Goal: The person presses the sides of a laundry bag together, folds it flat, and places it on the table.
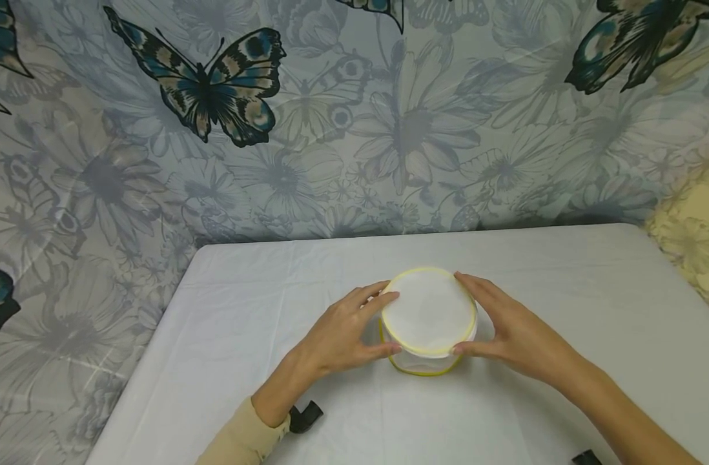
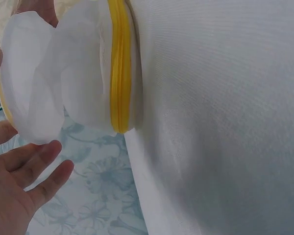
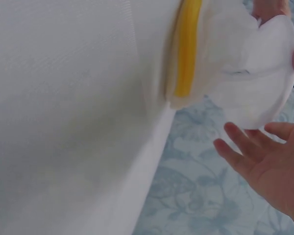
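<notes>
A round white fabric laundry bag with yellow edging stands on the table in front of me. Its top disc is lifted and slightly tilted, and thin, soft sides hang below it. In the left wrist view a yellow zip band runs round the base, which rests on the cloth. My left hand grips the left side of the top rim, thumb at the front. On the opposite side, my right hand holds the rim between thumb and fingertips. What is inside the bag is hidden.
A white cloth with faint creases covers the table. Behind the far edge hangs a grey floral curtain with butterflies. A black strap piece sits at my left wrist beside the beige sleeve.
</notes>
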A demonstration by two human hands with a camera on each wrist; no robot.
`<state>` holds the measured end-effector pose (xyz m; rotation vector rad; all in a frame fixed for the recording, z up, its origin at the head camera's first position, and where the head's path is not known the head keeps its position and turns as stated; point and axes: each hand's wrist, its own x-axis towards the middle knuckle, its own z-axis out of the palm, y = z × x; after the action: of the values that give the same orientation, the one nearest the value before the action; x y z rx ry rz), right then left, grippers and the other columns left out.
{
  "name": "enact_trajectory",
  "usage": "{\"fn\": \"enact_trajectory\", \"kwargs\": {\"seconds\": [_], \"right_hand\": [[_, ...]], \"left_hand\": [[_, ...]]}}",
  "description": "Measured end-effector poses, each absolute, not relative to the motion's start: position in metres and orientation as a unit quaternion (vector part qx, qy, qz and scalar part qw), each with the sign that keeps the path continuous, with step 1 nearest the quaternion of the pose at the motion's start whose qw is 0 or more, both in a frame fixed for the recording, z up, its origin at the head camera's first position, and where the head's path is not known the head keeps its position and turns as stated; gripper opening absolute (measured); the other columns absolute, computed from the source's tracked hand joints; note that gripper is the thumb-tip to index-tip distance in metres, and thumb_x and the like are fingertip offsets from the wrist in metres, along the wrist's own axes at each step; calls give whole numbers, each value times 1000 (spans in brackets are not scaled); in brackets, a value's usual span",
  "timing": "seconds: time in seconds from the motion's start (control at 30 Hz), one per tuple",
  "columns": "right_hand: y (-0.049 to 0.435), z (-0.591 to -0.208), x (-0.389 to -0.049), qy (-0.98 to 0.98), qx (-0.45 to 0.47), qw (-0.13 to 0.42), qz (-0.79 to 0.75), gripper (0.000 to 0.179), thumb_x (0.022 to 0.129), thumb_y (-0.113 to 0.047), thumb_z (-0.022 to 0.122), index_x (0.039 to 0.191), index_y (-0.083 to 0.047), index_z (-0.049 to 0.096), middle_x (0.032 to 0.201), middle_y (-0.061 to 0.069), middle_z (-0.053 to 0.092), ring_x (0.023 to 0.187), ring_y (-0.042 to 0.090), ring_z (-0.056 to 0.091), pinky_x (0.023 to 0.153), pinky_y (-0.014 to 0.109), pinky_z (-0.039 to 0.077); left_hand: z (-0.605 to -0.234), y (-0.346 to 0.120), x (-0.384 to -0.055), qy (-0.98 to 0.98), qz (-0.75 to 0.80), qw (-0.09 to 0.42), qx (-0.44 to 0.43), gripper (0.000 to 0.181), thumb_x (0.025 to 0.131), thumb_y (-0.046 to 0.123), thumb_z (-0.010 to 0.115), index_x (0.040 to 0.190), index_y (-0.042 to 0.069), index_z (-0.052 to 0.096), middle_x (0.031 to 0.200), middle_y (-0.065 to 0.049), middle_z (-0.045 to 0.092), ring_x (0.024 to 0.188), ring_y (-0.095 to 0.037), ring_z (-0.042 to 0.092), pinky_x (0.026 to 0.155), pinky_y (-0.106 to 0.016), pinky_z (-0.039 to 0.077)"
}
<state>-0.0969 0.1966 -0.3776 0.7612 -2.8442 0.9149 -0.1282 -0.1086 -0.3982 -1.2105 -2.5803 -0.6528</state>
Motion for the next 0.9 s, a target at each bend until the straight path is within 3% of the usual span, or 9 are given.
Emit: {"fn": "enact_trajectory", "kwargs": {"seconds": [0.43, 0.9], "right_hand": [[191, -387, -98, -923, 264, 27, 280, 109, 77, -61, 75, 158, -10, 24, 152, 15, 37, 131, 42, 47, 96, 58, 47], [187, -396, -97, -926, 265, 28, 269, 108, 77, -66, 73, 155, -4, 30, 150, 12, 35, 125, 36, 54, 91, 52, 52]], "left_hand": [[-404, -106, -130, -886, -203, 86, -408, 84, 84, 64, 68, 150, 17, 45, 156, -8, 38, 130, -19, 51, 104, -37, 46], [-408, -104, -129, -899, -186, 41, -394, 91, 84, 68, 64, 155, 19, 36, 160, -6, 30, 140, -21, 40, 109, -39, 42]]}}
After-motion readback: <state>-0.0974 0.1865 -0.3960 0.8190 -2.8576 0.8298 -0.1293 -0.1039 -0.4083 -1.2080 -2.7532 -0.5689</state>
